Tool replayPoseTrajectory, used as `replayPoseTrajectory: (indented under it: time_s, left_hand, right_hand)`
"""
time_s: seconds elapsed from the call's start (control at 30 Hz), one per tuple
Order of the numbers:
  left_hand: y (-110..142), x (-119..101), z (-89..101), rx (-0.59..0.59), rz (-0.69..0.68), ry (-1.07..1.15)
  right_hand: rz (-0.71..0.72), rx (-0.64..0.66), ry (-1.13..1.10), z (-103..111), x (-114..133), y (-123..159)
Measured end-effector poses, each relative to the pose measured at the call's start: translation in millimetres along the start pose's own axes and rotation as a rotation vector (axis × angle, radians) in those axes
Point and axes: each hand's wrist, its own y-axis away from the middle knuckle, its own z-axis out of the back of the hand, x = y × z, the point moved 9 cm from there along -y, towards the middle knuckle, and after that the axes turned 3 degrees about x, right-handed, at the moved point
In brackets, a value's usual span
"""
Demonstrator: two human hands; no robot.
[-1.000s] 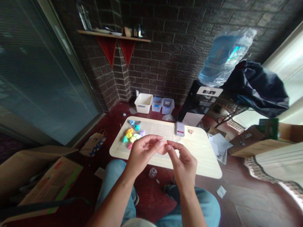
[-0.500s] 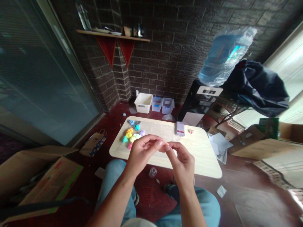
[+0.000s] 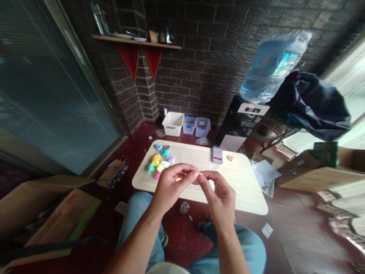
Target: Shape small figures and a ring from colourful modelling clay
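My left hand (image 3: 173, 184) and my right hand (image 3: 219, 192) meet above the near middle of a small pale table (image 3: 242, 190). Thumbs and forefingers of both pinch together at the tips. Between them shows a small pinkish piece (image 3: 196, 181), mostly covered by the fingers; its kind is unclear. Left of my hands, several soft clay-like lumps lie on the table: an orange-yellow one (image 3: 156, 159), a green one (image 3: 151, 167), a purple one (image 3: 171, 160), a pink one (image 3: 157, 175) and a blue one (image 3: 158, 147). Under them spreads a clear textured sheet (image 3: 194, 156).
A phone (image 3: 217, 156) and a small multicoloured cluster (image 3: 230, 158) lie on the table's far right part. Beyond stand a white bin (image 3: 173, 125), clear plastic boxes (image 3: 202, 127) and a water dispenser (image 3: 236, 125). Cardboard boxes (image 3: 57, 217) flank the table. A clear cup (image 3: 184, 207) lies below.
Both hands keep the same pinch, with only slight finger movement around the small piece. The view has shifted very slightly.
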Motion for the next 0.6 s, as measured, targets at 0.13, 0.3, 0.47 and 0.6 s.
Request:
replayPoseTrajectory:
  time_s: [0.13,0.3,0.47,0.6]
  left_hand:
    - [-0.3,0.6,-1.0,0.015,-0.004,-0.002]
    - [-1.6,2.4,-1.7,0.016,0.008,0.001]
    - [-2.3,4.0,-1.3,-0.022,0.006,0.053]
    - [-2.1,5.7,-0.9,-0.037,0.02,0.054]
  right_hand:
    - [0.013,0.015,-0.001,-0.7,0.5,0.1]
    - [-0.01,0.022,-0.021,-1.3,-2.3,0.1]
    - [-0.062,-0.008,-0.082,-1.0,-9.4,1.4]
    - [-0.081,-0.024,-0.08,1.0,-11.6,1.3]
